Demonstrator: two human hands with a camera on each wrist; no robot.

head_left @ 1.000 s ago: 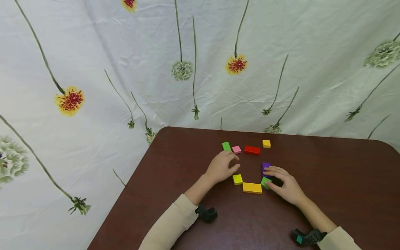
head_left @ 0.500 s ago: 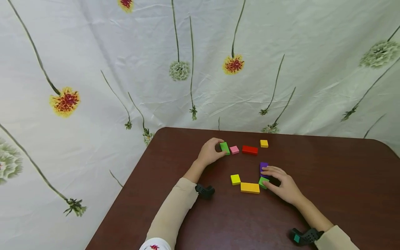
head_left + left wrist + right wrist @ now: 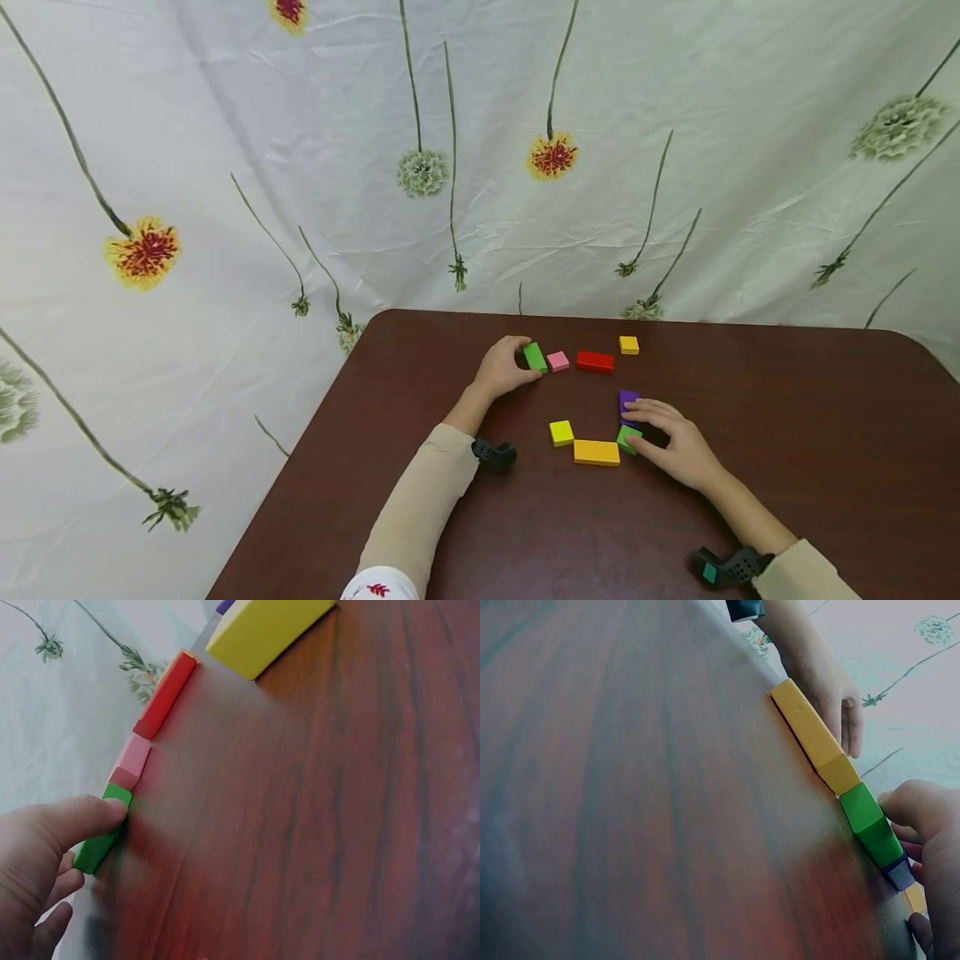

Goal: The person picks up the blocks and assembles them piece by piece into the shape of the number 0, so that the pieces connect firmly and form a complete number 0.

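My left hand [image 3: 501, 368] pinches a green block [image 3: 535, 357] lengthwise, thumb at its near end and fingers at its far end. A pink block [image 3: 558, 361] lies just right of it, followed by a red block [image 3: 596, 361]. My right hand [image 3: 677, 442] rests at the right side, its thumb touching a small green block [image 3: 628, 438] and its fingertips on a purple block [image 3: 628, 400], partly covered. An orange long block [image 3: 596, 452] adjoins the small green block. A yellow block [image 3: 561, 432] sits at the orange block's left end.
One small yellow-orange block [image 3: 628, 345] lies apart near the back edge of the dark brown table [image 3: 525, 533]. Behind the table hangs a pale cloth [image 3: 337, 150] printed with flowers. Both wrists wear black bands.
My left hand has moved from beside the green block to its left and taken hold of it. The green block has shifted slightly away from the pink one. My right hand stays put.
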